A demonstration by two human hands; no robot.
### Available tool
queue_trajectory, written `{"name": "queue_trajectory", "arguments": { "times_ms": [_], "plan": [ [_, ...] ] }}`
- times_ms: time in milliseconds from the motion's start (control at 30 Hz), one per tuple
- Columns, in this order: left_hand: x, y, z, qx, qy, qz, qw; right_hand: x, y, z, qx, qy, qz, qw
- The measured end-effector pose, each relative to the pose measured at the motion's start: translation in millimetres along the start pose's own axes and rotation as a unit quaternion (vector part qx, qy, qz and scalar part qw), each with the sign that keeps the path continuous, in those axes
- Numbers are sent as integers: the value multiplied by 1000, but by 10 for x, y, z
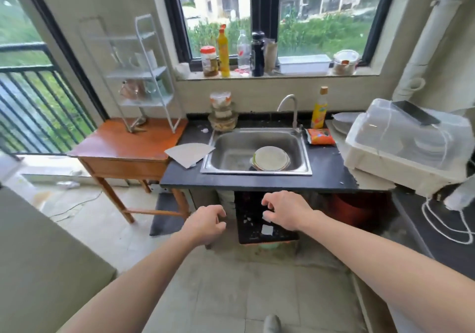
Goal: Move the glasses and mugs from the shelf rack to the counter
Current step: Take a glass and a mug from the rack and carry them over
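Head view: both hands are held out empty before the dark desk (257, 181).

Left hand (205, 223) and right hand (288, 210) are seen with loosely curled, open fingers, each grip closed on nothing, below the desk edge. Glasses and mugs (138, 88), blurred, are seen on the white shelf rack (151, 49), which is set on the wooden side table (123, 147) left of the sink (231, 150).
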State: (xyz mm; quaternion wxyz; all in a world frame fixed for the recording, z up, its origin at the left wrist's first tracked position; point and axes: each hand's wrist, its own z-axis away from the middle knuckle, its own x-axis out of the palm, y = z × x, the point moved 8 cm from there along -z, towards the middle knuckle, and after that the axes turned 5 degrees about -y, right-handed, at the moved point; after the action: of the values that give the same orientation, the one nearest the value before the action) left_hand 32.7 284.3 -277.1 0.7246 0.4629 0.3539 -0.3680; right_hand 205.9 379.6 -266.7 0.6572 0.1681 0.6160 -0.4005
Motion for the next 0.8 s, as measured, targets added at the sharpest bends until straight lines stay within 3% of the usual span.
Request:
{"name": "queue_trajectory", "arguments": {
  "times_ms": [333,600,800],
  "plan": [
    [-1190,-1168,-726,-117,62,36,991,-403,-974,-2076,-134,1,15,991],
    [-1753,-2181,-878,-186,111,90,972,-423,-1836,-3174,-198,2,-8,980],
    [-2305,-2953,-1245,-174,123,95,972,-436,-2419,-3930,-206,-9,13,978]
  ]
}}
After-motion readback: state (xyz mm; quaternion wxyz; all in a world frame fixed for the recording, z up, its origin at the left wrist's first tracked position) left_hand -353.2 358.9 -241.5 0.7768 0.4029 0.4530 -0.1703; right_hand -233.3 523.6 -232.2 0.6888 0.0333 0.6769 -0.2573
